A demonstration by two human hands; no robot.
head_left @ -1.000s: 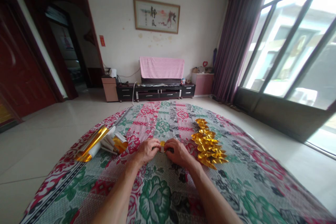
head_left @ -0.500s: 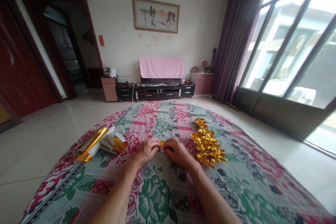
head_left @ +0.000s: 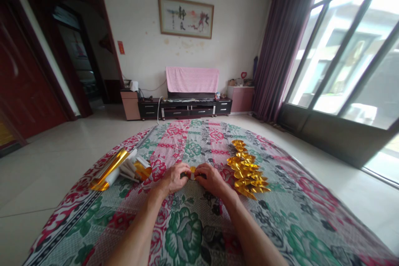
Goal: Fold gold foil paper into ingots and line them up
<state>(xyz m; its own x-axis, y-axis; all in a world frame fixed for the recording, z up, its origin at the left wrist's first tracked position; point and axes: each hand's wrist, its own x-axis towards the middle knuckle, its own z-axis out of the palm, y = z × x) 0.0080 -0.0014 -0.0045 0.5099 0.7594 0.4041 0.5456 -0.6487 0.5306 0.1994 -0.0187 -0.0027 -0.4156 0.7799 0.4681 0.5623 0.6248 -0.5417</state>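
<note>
A small piece of gold and white paper [head_left: 192, 173] is pinched between my two hands above the flowered cloth. My left hand [head_left: 175, 178] has its fingers closed on the left end of the paper. On the other end, my right hand [head_left: 211, 178] grips with thumb and fingers pressed together. Folded gold foil pieces [head_left: 247, 170] lie in a row to the right of my hands. Rolled gold and white sheets [head_left: 114, 170] lie to the left, beside a bundle of white and gold paper strips [head_left: 137, 168].
The flowered cloth [head_left: 183, 232] covers a round-edged table. Beyond it, a low black cabinet [head_left: 177, 110] stands by the wall, with a pink cloth [head_left: 192, 79] draped over something on it. A purple curtain [head_left: 276, 50] hangs beside the windows at right.
My hands keep their hold on the small paper, with only slight finger movement. The view has shifted a little.
</note>
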